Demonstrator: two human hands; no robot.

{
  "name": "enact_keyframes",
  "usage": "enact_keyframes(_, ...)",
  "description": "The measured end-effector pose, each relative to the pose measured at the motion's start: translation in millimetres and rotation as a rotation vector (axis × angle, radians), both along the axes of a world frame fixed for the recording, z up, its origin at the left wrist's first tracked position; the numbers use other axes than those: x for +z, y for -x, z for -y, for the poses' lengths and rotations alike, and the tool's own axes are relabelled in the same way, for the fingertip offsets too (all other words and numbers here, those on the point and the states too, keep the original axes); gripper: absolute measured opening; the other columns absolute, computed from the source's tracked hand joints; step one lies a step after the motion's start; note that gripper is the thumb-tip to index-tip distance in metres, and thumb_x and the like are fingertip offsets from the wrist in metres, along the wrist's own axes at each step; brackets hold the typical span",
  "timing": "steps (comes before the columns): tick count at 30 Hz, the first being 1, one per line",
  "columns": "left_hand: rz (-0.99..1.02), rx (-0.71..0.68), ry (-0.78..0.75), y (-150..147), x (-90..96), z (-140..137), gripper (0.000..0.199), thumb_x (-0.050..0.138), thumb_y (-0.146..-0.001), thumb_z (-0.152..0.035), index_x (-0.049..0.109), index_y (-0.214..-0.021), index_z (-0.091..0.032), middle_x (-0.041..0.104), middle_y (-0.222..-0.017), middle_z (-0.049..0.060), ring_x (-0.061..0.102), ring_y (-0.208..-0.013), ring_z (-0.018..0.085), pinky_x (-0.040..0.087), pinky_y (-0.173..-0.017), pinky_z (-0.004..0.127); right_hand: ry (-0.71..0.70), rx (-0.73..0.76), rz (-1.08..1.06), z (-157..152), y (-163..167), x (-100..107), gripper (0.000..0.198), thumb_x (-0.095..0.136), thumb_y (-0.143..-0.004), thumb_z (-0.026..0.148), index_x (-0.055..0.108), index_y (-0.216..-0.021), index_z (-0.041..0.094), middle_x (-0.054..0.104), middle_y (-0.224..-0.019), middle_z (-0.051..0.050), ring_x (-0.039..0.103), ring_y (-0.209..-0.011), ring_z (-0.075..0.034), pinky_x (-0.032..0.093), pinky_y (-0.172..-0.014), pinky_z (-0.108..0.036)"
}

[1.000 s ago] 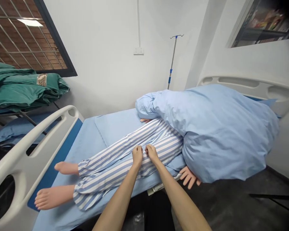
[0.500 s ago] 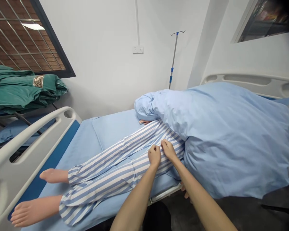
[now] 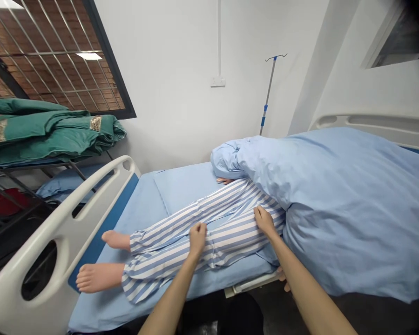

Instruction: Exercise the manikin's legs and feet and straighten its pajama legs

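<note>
A manikin lies on the bed in blue-and-white striped trousers, its bare feet toward the left end. My left hand is closed in a fist over the knee area of the nearer leg. Over the upper thigh of that same leg, my right hand is also closed in a fist. No cloth looks pulled up by either hand, and whether they touch the trousers I cannot tell. A light blue quilt is heaped over the manikin's upper body, just right of my right hand.
The white footboard stands at the left, the headboard at the far right. Folded green cloth lies on a rack by the barred window. Behind the bed is an IV pole. A manikin hand hangs over the near edge.
My hands were close together over the thigh. The left has moved along the leg toward the feet, leaving a wide gap. The view has turned left.
</note>
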State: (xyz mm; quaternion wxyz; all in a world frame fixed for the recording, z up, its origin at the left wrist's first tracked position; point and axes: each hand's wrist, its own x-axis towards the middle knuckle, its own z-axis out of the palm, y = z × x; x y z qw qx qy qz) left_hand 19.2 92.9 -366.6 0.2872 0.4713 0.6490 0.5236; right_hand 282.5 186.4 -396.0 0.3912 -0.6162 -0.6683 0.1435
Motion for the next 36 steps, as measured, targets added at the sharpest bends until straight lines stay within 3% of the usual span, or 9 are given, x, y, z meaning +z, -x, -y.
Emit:
enact_keyframes(4, -0.109, 0.206, 0.029, 116.3, -11.1, 54.9, 0.027, 0.04, -0.072, -0.034, 0.035, -0.049, -0.021, 0.035, -0.049, -0.004, 0.035, -0.054, 0.012, 0.026, -0.056, 0.025, 0.072, -0.12, 0.05, 2.8, 18.5, 5.9, 0.025, 0.032, -0.082, 0.029, 0.036, -0.059, 0.02, 0.048, -0.059, -0.004, 0.04, -0.059, -0.015, 0.022, -0.056, -0.026)
enact_keyframes(7, -0.304, 0.34, 0.124, 171.1, -28.3, 83.9, 0.026, 0.039, -0.074, -0.035, 0.037, -0.052, -0.02, 0.039, -0.05, -0.003, 0.037, -0.057, 0.013, 0.026, -0.058, 0.026, 0.122, -0.22, -0.096, 22.9, 65.6, 5.2, 0.025, 0.032, -0.081, 0.025, 0.037, -0.058, 0.02, 0.049, -0.059, -0.004, 0.041, -0.058, -0.015, 0.025, -0.056, -0.026)
enact_keyframes(10, -0.381, 0.319, 0.158, 189.6, -40.1, 92.9, 0.027, 0.038, -0.076, -0.035, 0.039, -0.053, -0.021, 0.044, -0.053, -0.002, 0.04, -0.059, 0.014, 0.027, -0.061, 0.026, 0.103, -0.105, -0.285, 62.7, 151.0, -2.8, 0.025, 0.031, -0.082, 0.027, 0.04, -0.06, 0.02, 0.048, -0.058, -0.002, 0.044, -0.06, -0.015, 0.03, -0.058, -0.025)
enact_keyframes(15, -0.263, 0.288, 0.13, 194.9, -43.0, 90.4, 0.028, 0.036, -0.075, -0.039, 0.042, -0.054, -0.021, 0.047, -0.052, -0.002, 0.043, -0.058, 0.015, 0.03, -0.06, 0.027, 0.125, 0.198, -0.388, 136.3, 319.6, -12.6, 0.03, 0.029, -0.086, 0.03, 0.041, -0.061, 0.02, 0.048, -0.058, 0.0, 0.043, -0.058, -0.014, 0.028, -0.056, -0.023)
enact_keyframes(19, 0.024, 0.266, 0.086, 208.5, -36.9, 89.7, 0.028, 0.041, -0.067, -0.044, 0.048, -0.055, -0.02, 0.052, -0.054, 0.0, 0.046, -0.058, 0.015, 0.034, -0.059, 0.027, 0.146, 0.396, -0.31, 160.7, 393.5, -13.3, 0.028, 0.032, -0.086, 0.024, 0.045, -0.063, 0.019, 0.051, -0.061, 0.0, 0.045, -0.06, -0.013, 0.026, -0.056, -0.023)
enact_keyframes(24, 0.159, 0.311, 0.048, 211.2, -32.0, 87.3, 0.027, 0.041, -0.067, -0.042, 0.038, -0.05, -0.021, 0.04, -0.047, -0.005, 0.038, -0.05, 0.011, 0.032, -0.054, 0.025, 0.242, 0.416, -0.32, 152.2, 400.9, -12.4, 0.025, 0.033, -0.083, 0.02, 0.041, -0.059, 0.018, 0.048, -0.059, 0.0, 0.044, -0.06, -0.013, 0.027, -0.056, -0.023)
enact_keyframes(29, 0.033, 0.287, 0.088, 195.3, -41.0, 87.8, 0.028, 0.042, -0.069, -0.04, 0.037, -0.049, -0.021, 0.036, -0.045, -0.005, 0.035, -0.051, 0.012, 0.026, -0.053, 0.025, 0.138, 0.358, -0.417, 131.5, 355.6, -0.1, 0.028, 0.031, -0.085, 0.027, 0.038, -0.059, 0.019, 0.041, -0.056, 0.003, 0.041, -0.058, -0.012, 0.029, -0.058, -0.022)
enact_keyframes(33, -0.02, 0.308, 0.1, 165.0, -35.8, 70.1, 0.026, 0.036, -0.071, -0.037, 0.036, -0.05, -0.021, 0.036, -0.048, -0.004, 0.036, -0.055, 0.013, 0.027, -0.055, 0.026, 0.155, 0.372, -0.439, 119.3, 315.1, -3.8, 0.027, 0.032, -0.083, 0.029, 0.04, -0.059, 0.019, 0.041, -0.055, 0.003, 0.042, -0.058, -0.012, 0.03, -0.058, -0.023)
enact_keyframes(36, -0.004, 0.146, 0.095, 128.0, -28.4, 51.9, 0.028, 0.034, -0.073, -0.038, 0.036, -0.05, -0.022, 0.04, -0.05, -0.003, 0.039, -0.056, 0.014, 0.03, -0.057, 0.026, 0.184, 0.345, -0.503, 112.0, 296.4, -3.8, 0.027, 0.033, -0.082, 0.029, 0.038, -0.057, 0.019, 0.041, -0.054, 0.003, 0.041, -0.057, -0.012, 0.031, -0.057, -0.023)
